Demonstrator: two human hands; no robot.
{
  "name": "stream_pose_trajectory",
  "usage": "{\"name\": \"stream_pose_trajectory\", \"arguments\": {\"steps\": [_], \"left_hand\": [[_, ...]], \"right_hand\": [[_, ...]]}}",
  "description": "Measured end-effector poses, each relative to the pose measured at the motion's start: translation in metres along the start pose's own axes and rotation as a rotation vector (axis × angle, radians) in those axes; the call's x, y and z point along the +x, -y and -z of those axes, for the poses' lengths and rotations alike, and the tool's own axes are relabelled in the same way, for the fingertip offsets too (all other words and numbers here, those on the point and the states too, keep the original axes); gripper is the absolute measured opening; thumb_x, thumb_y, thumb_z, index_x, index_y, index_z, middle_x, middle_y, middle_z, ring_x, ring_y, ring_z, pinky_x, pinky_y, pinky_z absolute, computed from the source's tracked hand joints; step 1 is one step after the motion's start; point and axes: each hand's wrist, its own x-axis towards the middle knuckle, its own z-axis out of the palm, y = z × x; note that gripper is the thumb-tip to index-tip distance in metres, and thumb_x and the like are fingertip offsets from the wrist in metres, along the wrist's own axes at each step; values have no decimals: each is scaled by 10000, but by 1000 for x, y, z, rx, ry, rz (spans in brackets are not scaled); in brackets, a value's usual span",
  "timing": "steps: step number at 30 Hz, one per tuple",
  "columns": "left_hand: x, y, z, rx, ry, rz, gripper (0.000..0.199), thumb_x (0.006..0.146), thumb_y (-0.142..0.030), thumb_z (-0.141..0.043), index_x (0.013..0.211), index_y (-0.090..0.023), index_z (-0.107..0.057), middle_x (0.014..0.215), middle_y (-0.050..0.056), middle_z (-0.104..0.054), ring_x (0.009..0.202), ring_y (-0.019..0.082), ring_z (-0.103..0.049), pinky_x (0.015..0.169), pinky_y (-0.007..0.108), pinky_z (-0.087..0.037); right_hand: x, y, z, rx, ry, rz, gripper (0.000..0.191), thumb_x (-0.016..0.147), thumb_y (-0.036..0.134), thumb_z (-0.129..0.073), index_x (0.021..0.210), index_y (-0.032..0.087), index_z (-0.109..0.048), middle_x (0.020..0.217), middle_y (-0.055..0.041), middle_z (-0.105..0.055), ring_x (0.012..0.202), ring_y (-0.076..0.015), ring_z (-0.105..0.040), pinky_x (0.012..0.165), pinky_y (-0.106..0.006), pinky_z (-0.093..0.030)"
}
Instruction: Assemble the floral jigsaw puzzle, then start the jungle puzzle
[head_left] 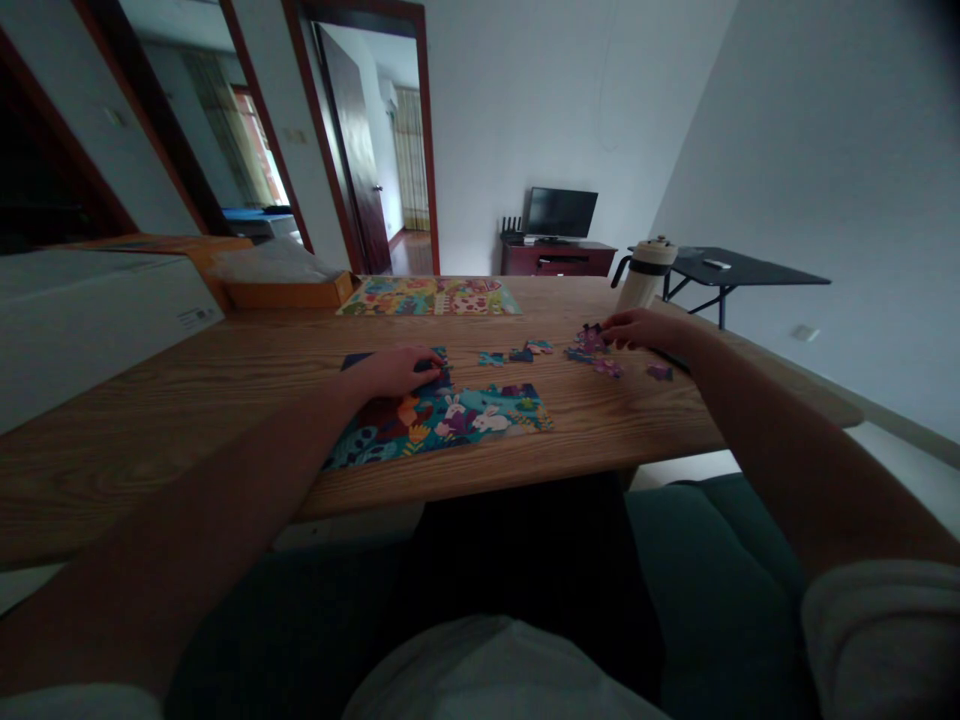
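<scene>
- Part-built jigsaw [442, 425] w/ bunny scene, flat on wooden tabletop [187, 425], nr front edge
- L hand [394, 372]: palm down on jigsaw's top edge, grip relaxed, nothing clearly held
- R hand [645, 332]: fingertips at purple pcs [591, 340], R of jigsaw; grip curled, can't tell if grasping one
- Loose teal & navy pcs [517, 352] betw. hands, just past jigsaw
- Colourful finished puzzle picture [429, 296] flat at far edge
- Orange box [289, 290] far L, white box [90, 330] beside it
- Cream flask [645, 275] at far R of tabletop
</scene>
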Motion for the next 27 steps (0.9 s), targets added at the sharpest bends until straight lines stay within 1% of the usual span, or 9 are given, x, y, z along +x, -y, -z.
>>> {"name": "stream_pose_trajectory", "arguments": {"steps": [3,7,10,12,15,18,23,27], "left_hand": [[-1,-2,2,-6,18,12,472,970,-527,-472,1224,-226,-731,1251,111,-738,1129,294,-676,1013,397,-493],[-1,-3,4,11,42,25,493,974,-532,-468,1248,-211,-723,1281,111,-726,1156,296,-664,1033,394,-488],[-2,-4,5,16,60,35,505,983,-538,-460,1276,-212,-710,1313,103,-715,1183,292,-654,1051,389,-480],[-3,-5,5,16,68,37,492,989,-531,-456,1286,-229,-704,1338,89,-706,1211,283,-641,1073,383,-467],[-3,-6,5,18,77,32,475,997,-526,-456,1293,-245,-700,1353,75,-699,1228,264,-633,1090,371,-454],[-3,-8,7,24,84,29,484,1002,-529,-454,1293,-231,-700,1356,83,-696,1235,263,-632,1094,371,-448],[-3,-8,7,21,93,38,475,997,-519,-465,1294,-232,-699,1351,85,-699,1227,266,-637,1089,382,-449],[-3,-7,7,27,103,42,465,994,-504,-471,1298,-231,-694,1344,86,-701,1231,266,-633,1087,382,-451]], "right_hand": [[0,20,-21,79,103,114,87,867,263,-737,918,202,-773,929,-61,-751,773,-175,-626,695,-285,-491],[7,46,-60,97,273,256,220,856,357,-735,975,176,-768,923,-63,-733,742,-159,-593,704,-293,-479],[12,58,-88,118,335,297,254,861,362,-715,1022,170,-755,934,-64,-728,718,-149,-579,672,-286,-467],[13,59,-101,123,350,288,258,867,338,-704,1058,169,-744,931,-59,-729,698,-140,-574,646,-272,-456],[11,55,-109,108,347,281,326,889,322,-682,1178,175,-721,935,-49,-733,680,-136,-572,623,-264,-447],[7,51,-109,93,324,305,372,904,299,-657,1249,167,-701,920,-48,-726,675,-140,-571,614,-269,-441],[1,51,-108,95,286,289,375,919,296,-626,1257,153,-703,880,-48,-709,647,-145,-557,599,-279,-429],[-4,55,-110,95,211,292,342,912,253,-625,1226,159,-720,878,-48,-705,676,-151,-560,630,-281,-436]]}}
